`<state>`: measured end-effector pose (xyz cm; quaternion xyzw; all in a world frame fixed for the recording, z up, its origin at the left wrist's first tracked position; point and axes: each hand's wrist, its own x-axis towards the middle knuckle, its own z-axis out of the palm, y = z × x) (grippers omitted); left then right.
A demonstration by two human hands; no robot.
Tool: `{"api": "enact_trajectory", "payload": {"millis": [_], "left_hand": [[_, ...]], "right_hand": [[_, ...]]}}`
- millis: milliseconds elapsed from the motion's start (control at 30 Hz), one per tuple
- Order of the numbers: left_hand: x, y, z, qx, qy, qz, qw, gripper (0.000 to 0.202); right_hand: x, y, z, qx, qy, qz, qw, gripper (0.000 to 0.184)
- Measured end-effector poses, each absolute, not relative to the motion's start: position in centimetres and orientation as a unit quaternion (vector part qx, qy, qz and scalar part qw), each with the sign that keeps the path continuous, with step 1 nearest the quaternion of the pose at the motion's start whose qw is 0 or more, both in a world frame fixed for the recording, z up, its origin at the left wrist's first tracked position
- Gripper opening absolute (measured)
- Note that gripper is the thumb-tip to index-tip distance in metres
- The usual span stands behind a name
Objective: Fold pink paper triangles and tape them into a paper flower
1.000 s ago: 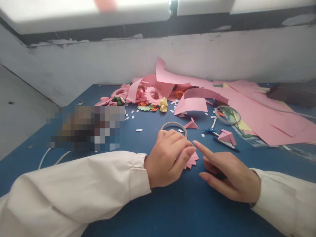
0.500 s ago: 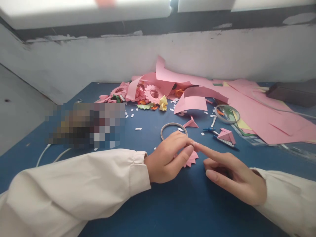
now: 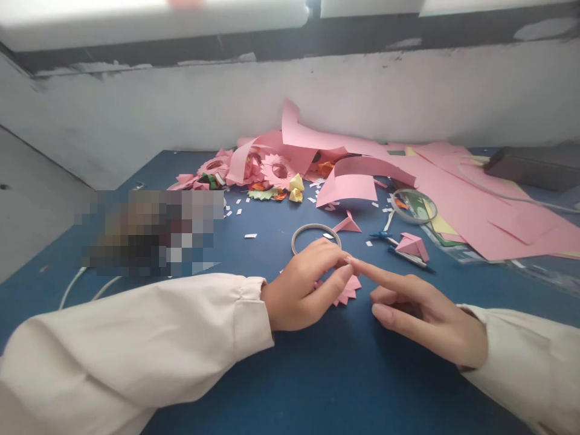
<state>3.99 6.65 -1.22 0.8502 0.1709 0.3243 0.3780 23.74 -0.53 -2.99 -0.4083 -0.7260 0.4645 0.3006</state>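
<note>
My left hand [image 3: 304, 290] lies over a pink zigzag-edged paper piece [image 3: 348, 293] on the blue table, covering most of it. Its thumb and index finger come together in a pinch; anything between them is too small or hidden to name. From the right, my right hand [image 3: 423, 314] reaches in with its index finger stretched out, its tip touching the left fingertips. The right thumb stands apart and the other fingers are curled, with nothing seen in them. Just beyond my left hand lies a roll of tape [image 3: 316, 228], partly hidden, beside a small folded pink paper [image 3: 348, 223].
A pair of compasses [image 3: 410, 258] lies under another folded pink paper [image 3: 412, 244]. Farther right are a clear tape roll [image 3: 414, 206] and large pink sheets [image 3: 480, 211]. Pink paper flowers [image 3: 275, 171] pile up at the back. White scraps are scattered about. A blurred patch covers the left.
The whole view has shifted slightly. Both hands keep nearly the same pose, with the right index finger still against the left fingertips.
</note>
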Motion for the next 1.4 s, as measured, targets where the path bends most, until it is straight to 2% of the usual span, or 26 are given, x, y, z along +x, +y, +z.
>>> {"api": "enact_trajectory", "payload": {"millis": [200, 533, 800, 1000, 1400], "left_hand": [[4.16, 6.60, -1.30, 0.851, 0.194, 0.329, 0.362, 0.019], [4.06, 6.73, -1.47, 0.844, 0.196, 0.342, 0.363, 0.021], [3.78, 6.67, -0.94, 0.845, 0.208, 0.301, 0.389, 0.026], [3.85, 6.77, -1.14, 0.845, 0.209, 0.306, 0.387, 0.028], [4.07, 6.72, -1.28, 0.841, 0.226, 0.320, 0.373, 0.023]], "right_hand": [[23.66, -0.43, -2.59, -0.440, -0.689, 0.508, 0.271, 0.056], [23.76, -0.38, -2.79, -0.420, -0.687, 0.523, 0.279, 0.051], [23.64, -0.39, -2.62, -0.426, -0.677, 0.528, 0.287, 0.052], [23.69, -0.45, -2.64, -0.441, -0.674, 0.522, 0.279, 0.059], [23.70, -0.52, -2.81, -0.440, -0.671, 0.524, 0.283, 0.061]]}}
